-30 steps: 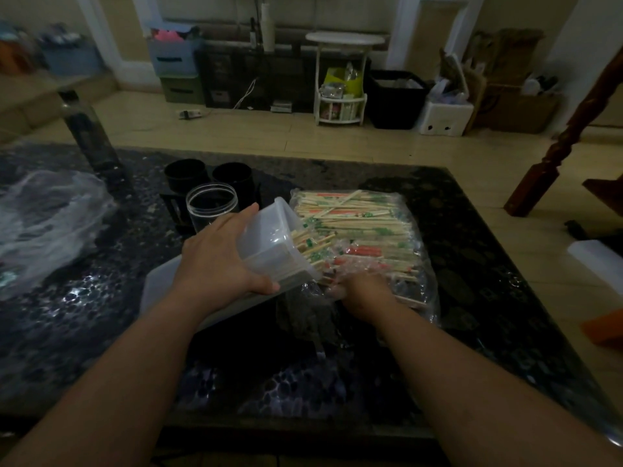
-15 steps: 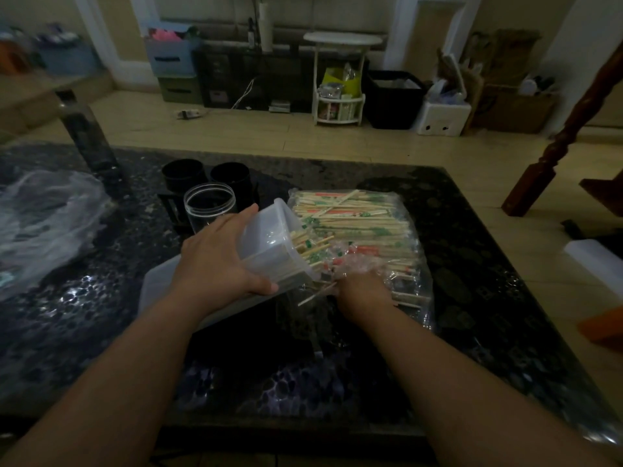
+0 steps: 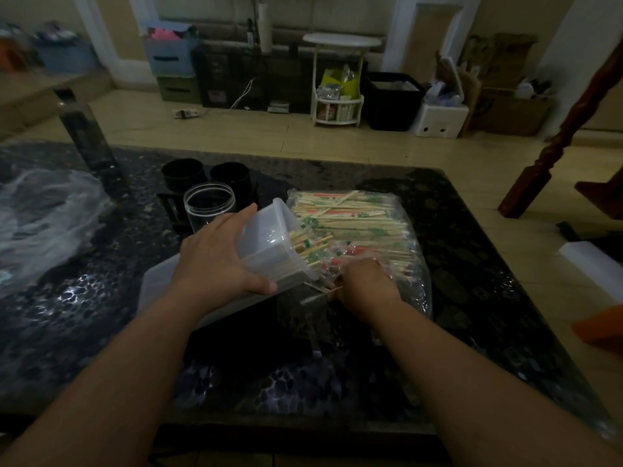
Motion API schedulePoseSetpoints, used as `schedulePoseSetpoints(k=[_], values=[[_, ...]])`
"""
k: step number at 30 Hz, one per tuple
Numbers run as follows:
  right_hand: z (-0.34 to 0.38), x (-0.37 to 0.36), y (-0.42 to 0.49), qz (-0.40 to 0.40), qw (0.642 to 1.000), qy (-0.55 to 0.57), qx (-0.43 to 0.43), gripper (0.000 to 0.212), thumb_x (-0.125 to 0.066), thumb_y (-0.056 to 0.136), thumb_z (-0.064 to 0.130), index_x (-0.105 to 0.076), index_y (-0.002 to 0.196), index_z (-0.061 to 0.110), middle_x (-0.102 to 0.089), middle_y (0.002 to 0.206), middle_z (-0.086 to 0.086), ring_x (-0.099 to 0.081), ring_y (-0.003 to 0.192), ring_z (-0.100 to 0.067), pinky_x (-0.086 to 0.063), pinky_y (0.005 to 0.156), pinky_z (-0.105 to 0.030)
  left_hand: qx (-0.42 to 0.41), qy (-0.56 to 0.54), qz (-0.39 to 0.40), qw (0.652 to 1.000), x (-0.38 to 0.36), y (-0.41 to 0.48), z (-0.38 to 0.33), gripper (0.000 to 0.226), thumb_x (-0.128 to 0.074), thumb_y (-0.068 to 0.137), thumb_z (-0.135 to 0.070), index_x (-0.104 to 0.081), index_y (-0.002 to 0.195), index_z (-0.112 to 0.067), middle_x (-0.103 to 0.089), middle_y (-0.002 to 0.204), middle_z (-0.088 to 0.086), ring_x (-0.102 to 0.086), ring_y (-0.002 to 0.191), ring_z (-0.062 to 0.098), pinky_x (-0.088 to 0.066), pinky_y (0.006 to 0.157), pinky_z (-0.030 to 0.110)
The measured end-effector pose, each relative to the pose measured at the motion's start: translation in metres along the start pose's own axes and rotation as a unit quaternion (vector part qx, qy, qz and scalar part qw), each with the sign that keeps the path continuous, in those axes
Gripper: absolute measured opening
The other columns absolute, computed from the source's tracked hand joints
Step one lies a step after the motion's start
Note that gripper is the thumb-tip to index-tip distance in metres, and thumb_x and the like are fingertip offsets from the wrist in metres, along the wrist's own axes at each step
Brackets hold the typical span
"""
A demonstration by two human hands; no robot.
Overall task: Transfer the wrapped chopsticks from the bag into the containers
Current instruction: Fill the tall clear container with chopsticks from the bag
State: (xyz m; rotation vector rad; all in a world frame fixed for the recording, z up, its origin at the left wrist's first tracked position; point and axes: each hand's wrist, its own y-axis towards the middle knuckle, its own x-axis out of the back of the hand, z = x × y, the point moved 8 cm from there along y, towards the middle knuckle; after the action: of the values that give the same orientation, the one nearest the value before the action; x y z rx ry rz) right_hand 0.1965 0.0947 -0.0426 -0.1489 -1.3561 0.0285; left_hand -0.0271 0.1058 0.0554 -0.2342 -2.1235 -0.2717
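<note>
My left hand (image 3: 219, 261) holds the container (image 3: 266, 242) tilted at the bag (image 3: 409, 288), so my right hand (image 3: 367, 284), pinching chopsticks (image 3: 318, 294), can feed them in.

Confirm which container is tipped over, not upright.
The translucent rectangular container gripped by the left hand, mouth toward the bag; clear jar and black cups stand upright.

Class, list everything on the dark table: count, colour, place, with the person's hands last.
table: one, dark marbled, fills the foreground
bag: one, clear, centre right, full of wrapped chopsticks
container: one, translucent white, tilted, mouth towards the bag, chopsticks poking out
jar: one, clear, upright behind the container
cups: two, black, behind the jar
plastic sheet: one, clear, crumpled, far left
left hand: one, grips the container
right hand: one, at the bag's near end, pinches chopsticks
</note>
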Motion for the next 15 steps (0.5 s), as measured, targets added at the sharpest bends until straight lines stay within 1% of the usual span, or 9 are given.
schedulePoseSetpoints(k=[2,4,6,8,10,12,14,15], values=[[-0.003,0.0,-0.001,0.001,1.0,0.007,-0.008,0.041,-0.075,0.074,0.038,-0.069,0.113,0.027,-0.07,0.108,-0.007,-0.064,0.102,-0.027,-0.053,0.086,-0.034,0.0,0.005,0.001,1.0,0.0,0.0,-0.001,0.13,-0.076,0.033,-0.059,-0.024,0.151,-0.038,-0.034,0.152,-0.007,-0.033,0.138,0.018,-0.028,0.109,0.04],[-0.006,-0.006,-0.003,0.022,0.999,0.013,-0.024,0.036,-0.076,0.076,0.042,-0.073,0.107,0.025,-0.071,0.107,-0.006,-0.065,0.098,-0.027,-0.052,0.082,-0.031,0.0,0.008,0.002,1.0,-0.001,0.0,-0.001,0.13,-0.075,0.034,-0.06,-0.023,0.151,-0.037,-0.034,0.152,-0.007,-0.032,0.138,0.018,-0.028,0.109,0.04],[-0.007,-0.012,-0.003,0.03,0.999,0.014,-0.031,0.039,-0.075,0.076,0.046,-0.073,0.109,0.025,-0.07,0.108,-0.006,-0.066,0.096,-0.027,-0.051,0.079,-0.031,-0.001,0.008,0.003,1.0,-0.001,0.0,-0.001,0.13,-0.075,0.034,-0.06,-0.023,0.151,-0.038,-0.034,0.152,-0.006,-0.032,0.138,0.018,-0.029,0.109,0.041],[-0.004,-0.012,-0.004,0.026,0.999,0.014,-0.028,0.048,-0.075,0.072,0.051,-0.071,0.112,0.025,-0.07,0.11,-0.004,-0.066,0.095,-0.026,-0.055,0.082,-0.034,-0.002,0.008,0.003,1.0,-0.002,0.001,0.0,0.13,-0.076,0.034,-0.06,-0.023,0.151,-0.038,-0.035,0.152,-0.006,-0.032,0.138,0.019,-0.029,0.109,0.042],[-0.002,-0.011,-0.004,0.024,0.999,0.016,-0.02,0.05,-0.076,0.072,0.051,-0.07,0.116,0.027,-0.069,0.114,-0.004,-0.065,0.099,-0.027,-0.054,0.086,-0.035,-0.002,0.008,0.002,1.0,-0.002,0.001,0.001,0.13,-0.076,0.034,-0.06,-0.023,0.151,-0.039,-0.035,0.152,-0.007,-0.033,0.138,0.019,-0.029,0.109,0.042],[-0.007,-0.014,-0.006,0.029,0.998,0.03,-0.04,0.043,-0.075,0.076,0.045,-0.07,0.116,0.03,-0.068,0.116,-0.005,-0.063,0.103,-0.027,-0.053,0.089,-0.036,-0.001,0.004,0.0,1.0,-0.002,0.001,0.001,0.13,-0.076,0.034,-0.06,-0.023,0.15,-0.04,-0.036,0.151,-0.008,-0.034,0.137,0.018,-0.029,0.109,0.041],[-0.012,-0.019,-0.009,0.043,0.996,0.038,-0.073,0.035,-0.068,0.082,0.042,-0.071,0.113,0.025,-0.068,0.115,-0.008,-0.064,0.102,-0.028,-0.053,0.088,-0.036,-0.001,0.002,-0.003,1.0,-0.002,0.0,0.001,0.13,-0.077,0.033,-0.06,-0.024,0.15,-0.04,-0.036,0.151,-0.007,-0.034,0.136,0.018,-0.03,0.109,0.041],[-0.013,-0.023,-0.01,0.055,0.994,0.036,-0.084,0.037,-0.062,0.085,0.042,-0.07,0.115,0.021,-0.067,0.118,-0.01,-0.063,0.104,-0.029,-0.053,0.089,-0.038,0.0,0.002,-0.003,1.0,-0.002,0.0,0.001,0.13,-0.076,0.033,-0.06,-0.024,0.15,-0.04,-0.037,0.15,-0.007,-0.035,0.136,0.018,-0.03,0.109,0.041]])
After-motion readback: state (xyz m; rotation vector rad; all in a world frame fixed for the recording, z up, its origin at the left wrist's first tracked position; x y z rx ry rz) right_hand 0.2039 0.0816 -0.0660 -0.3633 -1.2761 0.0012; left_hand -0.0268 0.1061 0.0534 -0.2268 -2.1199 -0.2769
